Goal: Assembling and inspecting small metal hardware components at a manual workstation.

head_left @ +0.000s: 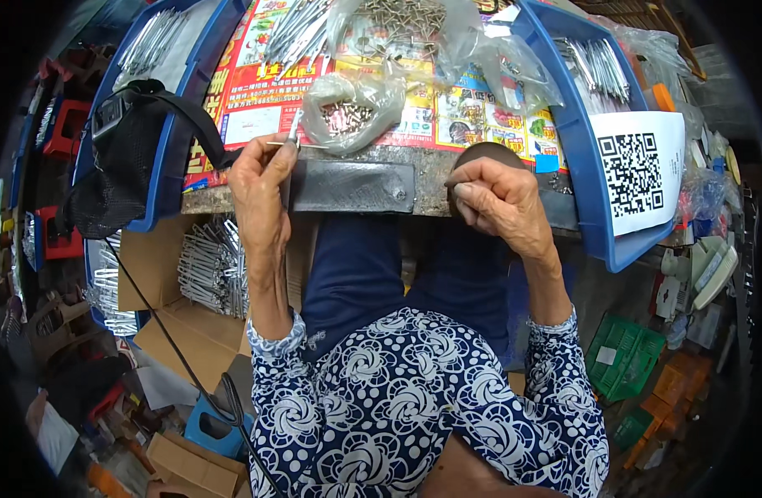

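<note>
Left hand (260, 181): thumb and finger pinched a slim metal piece (295, 127), upper left-centre
Right hand (512, 199): fingers curled, upper right-centre; grasp could not be told
Plastic bag (387, 101): lay open, upper centre

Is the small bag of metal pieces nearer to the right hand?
No, the small bag lies close to the left hand, farther from the right hand.

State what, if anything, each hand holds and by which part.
Left hand: a slim silvery piece, pinched by its near end. Right hand: curled; whether it holds anything cannot be told.
</note>
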Action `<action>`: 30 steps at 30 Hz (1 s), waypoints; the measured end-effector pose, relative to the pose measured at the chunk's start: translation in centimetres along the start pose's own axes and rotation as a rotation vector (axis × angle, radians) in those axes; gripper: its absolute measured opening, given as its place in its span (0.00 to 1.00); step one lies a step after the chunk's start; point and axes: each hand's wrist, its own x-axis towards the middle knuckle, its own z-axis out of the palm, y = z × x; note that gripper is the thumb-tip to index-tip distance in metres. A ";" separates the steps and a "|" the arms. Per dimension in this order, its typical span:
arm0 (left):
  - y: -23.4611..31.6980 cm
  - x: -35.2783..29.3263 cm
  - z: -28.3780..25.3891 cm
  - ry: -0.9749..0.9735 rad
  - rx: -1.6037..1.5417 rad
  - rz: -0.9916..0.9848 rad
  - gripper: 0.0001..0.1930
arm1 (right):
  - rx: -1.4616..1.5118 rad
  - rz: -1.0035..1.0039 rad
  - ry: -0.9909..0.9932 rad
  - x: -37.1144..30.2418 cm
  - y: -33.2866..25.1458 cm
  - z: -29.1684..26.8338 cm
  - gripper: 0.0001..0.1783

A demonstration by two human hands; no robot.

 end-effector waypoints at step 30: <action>-1.9 2.7 -1.0 0.252 1.201 0.359 0.08 | 0.072 0.089 0.023 -3.4 3.0 0.6 0.08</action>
